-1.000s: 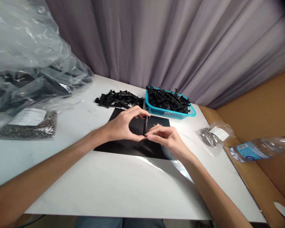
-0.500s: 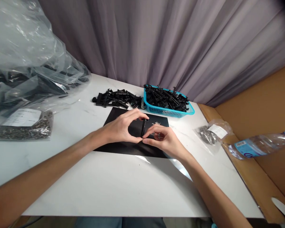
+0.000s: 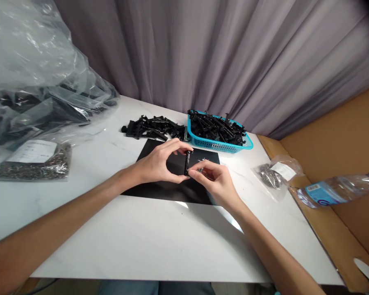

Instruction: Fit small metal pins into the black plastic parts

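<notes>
A narrow black plastic part (image 3: 187, 162) stands upright above a black mat (image 3: 160, 190). My left hand (image 3: 161, 164) grips it by both ends, the index finger on top and the thumb below. At its lower end, the fingertips of my right hand (image 3: 212, 176) are pinched against the part. Whatever lies between those fingertips is too small or hidden to name. Small shiny metal pieces (image 3: 203, 159) lie on the mat just behind my right hand.
Behind the mat, a blue basket (image 3: 221, 144) brims with black plastic parts, and a loose pile of similar parts (image 3: 155, 127) lies beside it. Bags of small metal pieces (image 3: 33, 170) (image 3: 272, 176) flank the mat. A large plastic bag (image 3: 49, 102) fills the left; a bottle (image 3: 335, 190) lies right.
The black part has turned slightly, showing a different face. My right hand has shifted a little, its thumb now higher against the lower end. The left hand keeps its grip.
</notes>
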The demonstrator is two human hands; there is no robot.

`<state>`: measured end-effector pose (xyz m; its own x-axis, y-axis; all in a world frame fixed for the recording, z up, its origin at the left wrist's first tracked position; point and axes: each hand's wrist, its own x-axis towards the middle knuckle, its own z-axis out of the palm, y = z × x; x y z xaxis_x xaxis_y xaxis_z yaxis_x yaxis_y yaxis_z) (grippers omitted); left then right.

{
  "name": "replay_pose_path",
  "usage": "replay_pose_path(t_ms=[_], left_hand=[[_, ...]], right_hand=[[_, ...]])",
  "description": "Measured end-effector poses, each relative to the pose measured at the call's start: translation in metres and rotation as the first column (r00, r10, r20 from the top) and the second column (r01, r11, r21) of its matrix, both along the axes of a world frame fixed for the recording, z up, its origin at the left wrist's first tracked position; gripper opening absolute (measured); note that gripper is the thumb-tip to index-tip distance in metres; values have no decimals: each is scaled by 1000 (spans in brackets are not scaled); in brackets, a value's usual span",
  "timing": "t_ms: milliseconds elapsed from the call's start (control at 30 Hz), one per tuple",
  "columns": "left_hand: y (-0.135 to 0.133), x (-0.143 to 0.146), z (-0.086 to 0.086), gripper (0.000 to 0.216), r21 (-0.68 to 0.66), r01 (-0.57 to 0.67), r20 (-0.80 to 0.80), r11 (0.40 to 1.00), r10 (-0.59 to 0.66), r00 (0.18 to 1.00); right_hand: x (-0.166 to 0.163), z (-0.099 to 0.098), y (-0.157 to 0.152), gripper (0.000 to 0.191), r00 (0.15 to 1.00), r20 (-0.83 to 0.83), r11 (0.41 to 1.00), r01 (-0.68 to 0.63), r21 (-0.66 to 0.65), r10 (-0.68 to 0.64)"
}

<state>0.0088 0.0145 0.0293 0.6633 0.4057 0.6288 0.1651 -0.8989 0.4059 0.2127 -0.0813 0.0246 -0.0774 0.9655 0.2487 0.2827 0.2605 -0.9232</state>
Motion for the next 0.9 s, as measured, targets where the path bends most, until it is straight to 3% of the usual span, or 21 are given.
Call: replay_pose_path(t_ms=[233,633,900], left_hand=[[0,-1,1,58,-13,8,-1,1000,-8,1000],[-3,-1,0,60,-27,19,-34,999,-20,999],[-4,0,-5,61,-40,9,-50,999,-11,999]], right_hand=[[5,1,2,21,998,-23,998,-67,-23,66],[14,9,-1,15,954,240,976,-204,72,182],[16,10,0,19,952,258,980,-188,61,166]])
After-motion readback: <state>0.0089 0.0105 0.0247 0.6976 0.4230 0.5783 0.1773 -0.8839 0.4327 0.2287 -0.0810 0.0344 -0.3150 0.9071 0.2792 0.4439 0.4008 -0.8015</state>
